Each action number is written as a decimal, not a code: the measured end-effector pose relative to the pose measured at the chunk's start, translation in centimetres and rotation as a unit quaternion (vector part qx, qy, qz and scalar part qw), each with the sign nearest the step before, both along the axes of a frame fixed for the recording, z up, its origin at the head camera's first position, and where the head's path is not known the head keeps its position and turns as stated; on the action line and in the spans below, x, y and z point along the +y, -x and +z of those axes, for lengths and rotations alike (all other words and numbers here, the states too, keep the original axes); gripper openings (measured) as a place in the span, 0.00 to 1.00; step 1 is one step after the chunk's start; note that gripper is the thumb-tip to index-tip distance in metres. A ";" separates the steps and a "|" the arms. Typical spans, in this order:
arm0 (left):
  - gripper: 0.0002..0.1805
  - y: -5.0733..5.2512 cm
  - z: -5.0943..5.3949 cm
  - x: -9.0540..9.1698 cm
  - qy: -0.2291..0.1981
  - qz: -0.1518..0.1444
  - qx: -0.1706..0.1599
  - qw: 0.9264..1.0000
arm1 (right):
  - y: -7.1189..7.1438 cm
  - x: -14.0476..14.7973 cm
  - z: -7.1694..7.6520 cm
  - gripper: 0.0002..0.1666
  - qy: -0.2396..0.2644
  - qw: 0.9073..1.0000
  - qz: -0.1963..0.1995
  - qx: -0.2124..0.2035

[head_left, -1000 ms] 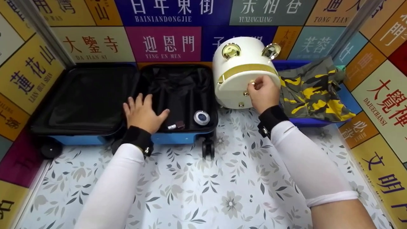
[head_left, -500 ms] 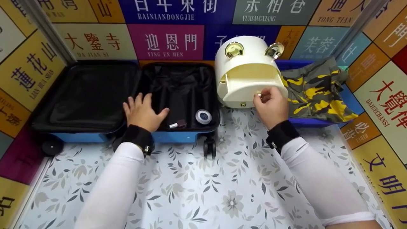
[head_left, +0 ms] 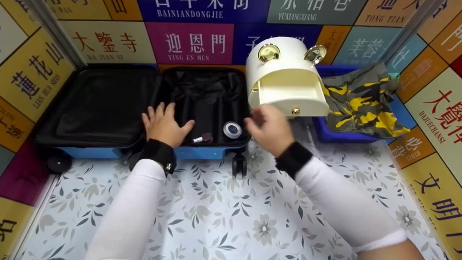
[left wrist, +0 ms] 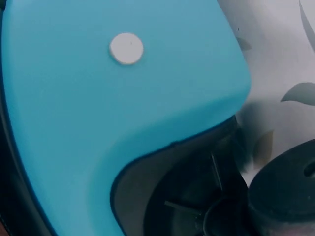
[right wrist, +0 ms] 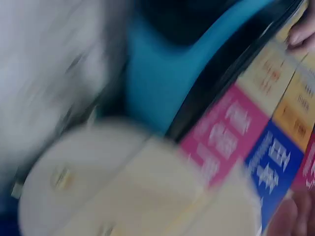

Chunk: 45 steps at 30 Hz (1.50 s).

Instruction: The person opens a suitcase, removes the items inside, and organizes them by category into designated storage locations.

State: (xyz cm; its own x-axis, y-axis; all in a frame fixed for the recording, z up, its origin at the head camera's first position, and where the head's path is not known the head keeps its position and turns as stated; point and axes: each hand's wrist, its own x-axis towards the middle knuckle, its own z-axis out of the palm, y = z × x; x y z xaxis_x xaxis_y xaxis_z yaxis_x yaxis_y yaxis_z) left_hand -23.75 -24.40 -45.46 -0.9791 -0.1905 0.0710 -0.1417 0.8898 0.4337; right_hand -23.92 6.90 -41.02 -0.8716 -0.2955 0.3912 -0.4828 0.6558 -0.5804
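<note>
My left hand (head_left: pixel 166 124), fingers spread, rests at the middle edge of a suitcase (head_left: pixel 187 153) that lies unfolded with both black halves up. In its right half are a round silver-white case (head_left: pixel 232 130) with a dark blue centre and a small dark bottle (head_left: pixel 206 137) with a white cap. My right hand (head_left: pixel 272 130), blurred, hovers by the suitcase's right rim with its thumb and fingers apart; nothing shows between them. Behind it stands a cream drawer box (head_left: pixel 285 57) with round gold ears. Its upper drawer (head_left: pixel 299 92) is pulled out, and no contents show.
A blue bin (head_left: pixel 325 134) with grey, black and yellow camouflage cloth (head_left: pixel 364 103) stands right of the box. Printed panels (head_left: pixel 195 43) close off the back and sides. Black wheels (head_left: pixel 239 165) stick out from the suitcase's front. Patterned floor covering (head_left: pixel 216 216) lies in front.
My right hand has pulled the box's upper drawer out by its gold knob. It then let go and moved left toward the suitcase. My left hand has stayed on the suitcase.
</note>
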 end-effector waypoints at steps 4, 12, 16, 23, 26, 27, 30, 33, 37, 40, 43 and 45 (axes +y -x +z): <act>0.52 0.0 0.0 0.5 0.009 -0.009 -0.004 1.000 | 2.4 -3.9 -1.0 0.32 -0.114 0.983 0.067 -0.126; 0.51 0.2 -0.1 1.6 0.017 -0.022 -0.006 1.000 | 6.6 -7.1 -4.0 0.41 -0.326 0.929 0.077 -0.156; 0.51 0.2 0.0 1.6 0.020 -0.020 -0.003 1.000 | 7.1 -8.3 -4.4 0.42 -0.409 0.891 0.099 -0.168; 0.51 0.2 0.1 1.5 0.021 -0.021 -0.001 1.000 | 7.0 -8.5 -4.7 0.19 -0.432 0.881 0.136 -0.134; 0.51 0.2 0.0 1.3 0.023 -0.021 -0.004 1.000 | 6.8 -8.4 -4.7 0.18 -0.409 0.894 0.132 -0.125; 0.51 0.2 0.0 1.3 0.023 -0.021 -0.005 1.000 | 6.7 -8.3 -4.7 0.18 -0.401 0.899 0.128 -0.123; 0.52 0.2 -0.1 1.0 0.025 -0.021 -0.008 0.999 | 6.8 -8.3 -4.7 0.27 -0.366 0.915 0.113 -0.123; 0.51 0.1 -0.1 0.9 0.024 -0.022 -0.008 0.999 | 6.4 -8.0 -3.8 0.38 -0.316 0.934 0.106 -0.131; 0.51 0.0 -0.1 0.7 0.018 -0.024 -0.007 1.000 | 5.1 -7.5 -1.2 0.44 -0.257 0.950 0.117 -0.130; 0.51 0.1 -0.1 0.7 0.017 -0.025 -0.005 1.000 | 4.1 -6.8 0.9 0.44 -0.223 0.960 0.127 -0.114; 0.51 0.1 -0.1 0.7 0.017 -0.026 -0.004 1.000 | 3.4 -5.6 3.2 0.45 -0.180 0.970 0.128 -0.105; 0.51 0.2 -0.1 0.7 0.014 -0.027 -0.006 1.000 | 3.4 -4.6 4.8 0.45 -0.147 0.977 0.117 -0.105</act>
